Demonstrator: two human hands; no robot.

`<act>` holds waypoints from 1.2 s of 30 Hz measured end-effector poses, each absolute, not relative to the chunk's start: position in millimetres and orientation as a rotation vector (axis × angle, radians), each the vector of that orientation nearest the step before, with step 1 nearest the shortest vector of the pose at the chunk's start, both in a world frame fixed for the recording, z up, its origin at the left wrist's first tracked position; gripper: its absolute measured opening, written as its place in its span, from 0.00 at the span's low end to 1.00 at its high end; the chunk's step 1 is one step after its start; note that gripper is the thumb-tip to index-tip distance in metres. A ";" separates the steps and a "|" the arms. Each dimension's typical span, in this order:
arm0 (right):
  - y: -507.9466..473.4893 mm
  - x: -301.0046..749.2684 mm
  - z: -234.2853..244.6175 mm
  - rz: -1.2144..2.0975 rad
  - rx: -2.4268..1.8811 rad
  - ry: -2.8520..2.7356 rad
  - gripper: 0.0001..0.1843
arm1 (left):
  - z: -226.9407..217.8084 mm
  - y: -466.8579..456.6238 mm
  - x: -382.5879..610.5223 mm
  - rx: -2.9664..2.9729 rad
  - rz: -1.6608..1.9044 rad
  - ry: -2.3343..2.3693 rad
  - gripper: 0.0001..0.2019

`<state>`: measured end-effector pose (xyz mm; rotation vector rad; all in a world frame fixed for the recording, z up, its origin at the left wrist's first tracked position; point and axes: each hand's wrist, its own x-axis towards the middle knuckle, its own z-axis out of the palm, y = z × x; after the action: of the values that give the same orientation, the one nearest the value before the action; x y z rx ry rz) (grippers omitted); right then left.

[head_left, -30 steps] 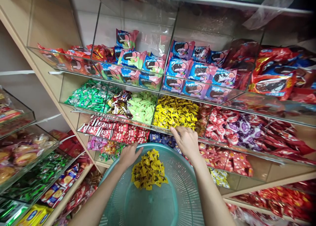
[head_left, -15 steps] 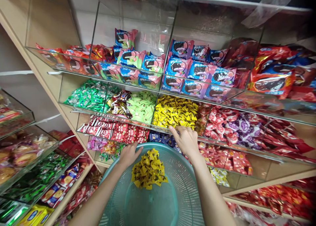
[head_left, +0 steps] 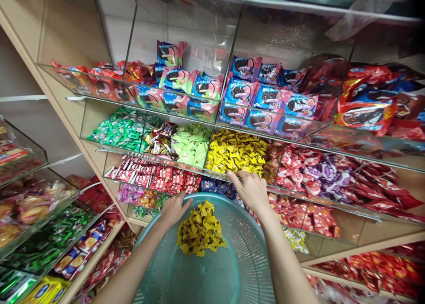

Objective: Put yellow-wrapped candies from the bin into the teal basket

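A green plastic basket [head_left: 250, 233] with perforated walls stands in front of me, tilted toward the shelves. A heap of small yellow-wrapped candies [head_left: 202, 228] lies at its far side. My left hand [head_left: 173, 208] is closed over the basket's far-left rim, thumb inside and fingertips hidden beyond it. My right hand [head_left: 251, 189] lies at the clear front edge of the bin of yellow candies [head_left: 235, 151], thumb stretched away from the fingers, with nothing visible in it. The tips of its fingers are partly hidden.
Above are blue-and-pink packaged cookies [head_left: 239, 91] behind a clear panel. Pale green candies [head_left: 191, 144] and green-wrapped candies [head_left: 116, 129] fill bins to the left; red-and-white candies [head_left: 299, 166] lie right. Red packets [head_left: 172, 177] sit one tier lower. Another shelf unit [head_left: 43, 162] stands left.
The view has shifted very slightly, so the shelves sit a little lower. Both hands, the basket and the candies in it keep their places.
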<state>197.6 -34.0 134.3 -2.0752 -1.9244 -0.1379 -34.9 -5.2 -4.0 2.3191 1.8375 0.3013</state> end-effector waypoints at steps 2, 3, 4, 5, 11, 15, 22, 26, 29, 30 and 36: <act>-34.0 197.9 133.5 -0.139 -2.042 -1.921 0.29 | -3.3 -5.5 -34.5 2.301 0.296 1.848 0.25; -34.0 198.0 133.0 -0.144 -2.024 -1.918 0.29 | -3.0 -5.5 -34.4 2.297 0.296 1.849 0.25; -34.1 198.0 132.5 -0.149 -2.007 -1.913 0.28 | -2.9 -5.6 -34.3 2.296 0.299 1.847 0.26; -34.2 197.9 132.1 -0.153 -1.993 -1.907 0.28 | -2.9 -5.6 -34.3 2.298 0.302 1.843 0.26; -33.8 198.8 127.3 -0.159 -1.910 -1.856 0.25 | -3.6 -5.3 -34.3 2.303 0.317 1.831 0.26; -33.3 200.8 122.6 -0.140 -1.798 -1.805 0.23 | -2.4 -5.5 -34.1 2.302 0.305 1.840 0.26; -31.0 205.8 118.2 -0.042 -1.599 -1.703 0.17 | -1.5 -5.0 -34.8 2.302 0.284 1.832 0.26; -30.1 206.9 118.4 -0.022 -1.480 -1.629 0.16 | -2.3 -4.5 -35.0 2.303 0.302 1.828 0.25; -33.2 205.1 121.3 -0.021 -1.374 -1.530 0.15 | -1.7 -4.4 -34.9 2.295 0.284 1.827 0.25; -35.2 203.9 122.9 -0.023 -1.360 -1.495 0.15 | -1.2 -4.5 -34.8 2.290 0.275 1.830 0.25; -50.3 187.3 131.8 0.156 -1.337 -1.501 0.18 | 0.8 -5.4 -33.7 2.262 0.248 1.855 0.25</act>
<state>187.3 -50.3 131.8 -1.3375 -1.5007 0.1559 -33.7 -5.4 0.8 2.2618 1.8553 0.2484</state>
